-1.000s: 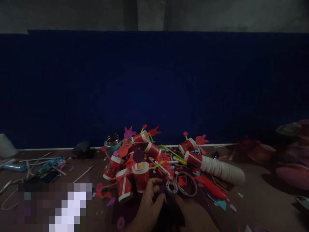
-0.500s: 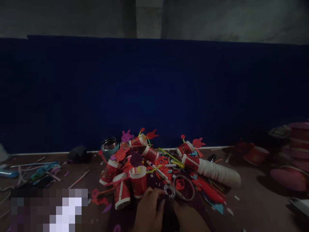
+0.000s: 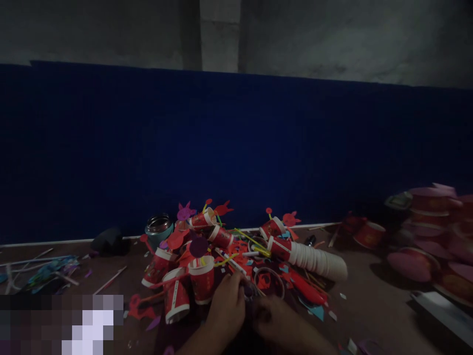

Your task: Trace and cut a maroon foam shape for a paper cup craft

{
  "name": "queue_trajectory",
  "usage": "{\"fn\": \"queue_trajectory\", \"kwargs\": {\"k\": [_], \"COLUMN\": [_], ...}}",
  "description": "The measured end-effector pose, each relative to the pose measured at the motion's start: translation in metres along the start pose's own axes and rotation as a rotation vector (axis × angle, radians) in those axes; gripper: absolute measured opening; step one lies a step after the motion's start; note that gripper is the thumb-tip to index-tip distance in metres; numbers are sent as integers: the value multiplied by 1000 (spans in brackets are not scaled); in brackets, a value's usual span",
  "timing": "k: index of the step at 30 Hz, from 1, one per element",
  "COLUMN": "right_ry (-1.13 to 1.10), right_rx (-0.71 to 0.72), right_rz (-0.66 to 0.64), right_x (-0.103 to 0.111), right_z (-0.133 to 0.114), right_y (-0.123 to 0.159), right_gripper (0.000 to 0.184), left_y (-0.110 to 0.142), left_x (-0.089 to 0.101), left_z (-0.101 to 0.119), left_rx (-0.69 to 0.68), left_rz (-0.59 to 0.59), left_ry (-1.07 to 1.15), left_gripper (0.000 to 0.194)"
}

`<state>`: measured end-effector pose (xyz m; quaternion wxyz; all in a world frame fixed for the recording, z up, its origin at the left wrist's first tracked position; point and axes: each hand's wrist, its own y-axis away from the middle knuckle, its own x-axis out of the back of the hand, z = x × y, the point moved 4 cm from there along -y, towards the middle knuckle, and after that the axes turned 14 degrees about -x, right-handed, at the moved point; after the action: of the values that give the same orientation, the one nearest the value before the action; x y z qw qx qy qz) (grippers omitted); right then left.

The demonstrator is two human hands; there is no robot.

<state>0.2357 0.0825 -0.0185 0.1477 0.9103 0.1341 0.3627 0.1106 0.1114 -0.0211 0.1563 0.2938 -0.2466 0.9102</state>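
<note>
My left hand is low in the middle, fingers curled, right in front of a pile of red paper cups. Beside it my right hand also has its fingers closed. The two hands meet over a small dark piece and a tape roll; I cannot make out what each one grips in the dim light. A lying stack of white cups sits just beyond the right hand. Red and purple paper cut-outs and thin yellow straws stick out of the pile.
A blue panel stands behind the brown table. A metal-rimmed teal jar and a dark lump lie at the back left. Sticks and scraps lie left; pink and red bowls stand right.
The view has swung right and tilted up, so everything shifted left and down. Both hands stayed together at the pile's front edge, the left one now closer over the tape roll.
</note>
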Motion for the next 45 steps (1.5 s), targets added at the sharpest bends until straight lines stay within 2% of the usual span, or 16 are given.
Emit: {"fn": "queue_trajectory", "kwargs": {"k": [2,4,6,10,15,19,22,24,27,33,36,41,45], "right_ry": [149,293,385,472,331,31,-125,-163,-152,-112,-72,33,112], "right_rx": [-32,-68,-71,-37,13,116,176,195,195,214,226,227,308], "right_rz": [240,402,462,493,615,588,572,572,607,634,680,696,704], "right_x": [20,32,34,29,33,32,26,21,16,14,13,8,5], "right_z": [5,10,12,16,17,16,16,17,21,24,26,25,18], "right_y": [-2,-3,-4,-7,-11,-14,-15,-15,-15,-15,-15,-13,-6], "right_gripper": [21,22,23,23,9,7,10,12,17,23,26,25,26], "left_y": [-6,-8,-9,-9,-9,-8,-5,-1,3,7,7,4,1], "left_x": [-4,-7,-10,-13,-14,-15,-14,-14,-16,-19,-17,-9,-5], "left_z": [0,0,0,-1,-5,-9,-7,-2,6,11,13,14,13], "left_rx": [-26,-46,-62,-90,-76,-91,-175,-275,-396,-465,-460,-336,-289], "left_rz": [-48,-93,-115,-156,-163,-159,-49,15,22,-19,41,215,265], "left_ry": [-87,-147,-185,-279,-407,-480,-485,-431,-308,-144,-86,36,82], "left_gripper": [31,34,36,39,42,52,50,49,54,71,57,23,17]}}
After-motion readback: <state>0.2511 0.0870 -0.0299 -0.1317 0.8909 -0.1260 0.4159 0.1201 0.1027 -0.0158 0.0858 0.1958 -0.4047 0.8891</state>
